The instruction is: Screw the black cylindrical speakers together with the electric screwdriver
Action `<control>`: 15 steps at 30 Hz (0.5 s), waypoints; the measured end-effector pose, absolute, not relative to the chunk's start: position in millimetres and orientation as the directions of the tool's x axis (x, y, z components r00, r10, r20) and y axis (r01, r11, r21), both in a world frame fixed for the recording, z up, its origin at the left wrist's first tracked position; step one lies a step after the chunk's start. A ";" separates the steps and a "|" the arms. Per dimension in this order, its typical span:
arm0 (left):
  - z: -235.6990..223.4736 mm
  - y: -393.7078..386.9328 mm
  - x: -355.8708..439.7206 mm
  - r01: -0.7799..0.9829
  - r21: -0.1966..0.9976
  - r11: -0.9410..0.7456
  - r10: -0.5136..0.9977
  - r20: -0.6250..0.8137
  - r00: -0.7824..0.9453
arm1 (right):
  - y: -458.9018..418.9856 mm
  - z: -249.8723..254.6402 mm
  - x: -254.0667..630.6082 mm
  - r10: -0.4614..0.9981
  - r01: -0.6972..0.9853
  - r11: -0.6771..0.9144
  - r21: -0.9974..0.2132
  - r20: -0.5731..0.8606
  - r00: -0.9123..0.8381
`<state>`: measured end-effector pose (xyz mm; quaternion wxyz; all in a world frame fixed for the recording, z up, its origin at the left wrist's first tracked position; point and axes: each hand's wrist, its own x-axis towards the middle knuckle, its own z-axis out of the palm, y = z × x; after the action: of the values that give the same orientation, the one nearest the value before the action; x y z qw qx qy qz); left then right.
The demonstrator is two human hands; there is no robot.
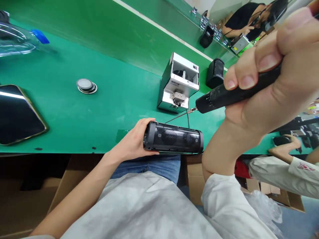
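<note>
Left hand [133,141] grip closed around black speaker [173,137] end, right hand [269,79] grip clenched on electric screwdriver [224,94].

Own hands: two, left hand [136,141] and right hand [269,79]
Electric screwdrivers [234,94]: one
Black cylindrical speakers [174,137]: one
Screw feeder machines [178,83]: one
Phones [17,114]: one
Plastic bottles [20,41]: one
Round metal discs [86,86]: one stack
Small black boxes [215,73]: two in view
Other people: two

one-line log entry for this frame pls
left hand: grips speaker end at bench edge | right hand: holds electric screwdriver, tip near screw feeder
</note>
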<state>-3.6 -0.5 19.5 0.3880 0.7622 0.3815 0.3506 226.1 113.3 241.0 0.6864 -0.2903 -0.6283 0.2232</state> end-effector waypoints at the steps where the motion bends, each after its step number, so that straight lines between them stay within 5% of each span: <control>1: 19.3 -0.7 -3.6 0.311 0.858 -0.408 0.854 0.238 0.463 | 115.5 240.5 225.9 0.642 0.022 0.760 -0.649 0.756 0.130; 8: 20.0 -1.6 -3.6 0.312 0.861 -0.402 0.853 0.228 0.469 | 83.4 238.4 185.2 0.698 -0.091 0.701 -0.707 0.654 0.292; 15: 20.9 -0.5 -3.2 0.305 0.868 -0.392 0.859 0.227 0.459 | 81.7 203.9 181.0 0.657 -0.165 0.753 -0.637 0.742 0.134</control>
<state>-3.2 -0.5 20.9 0.3952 0.7572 0.3842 0.3505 181.0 81.7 203.9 0.7240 -0.2070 -0.5938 0.2836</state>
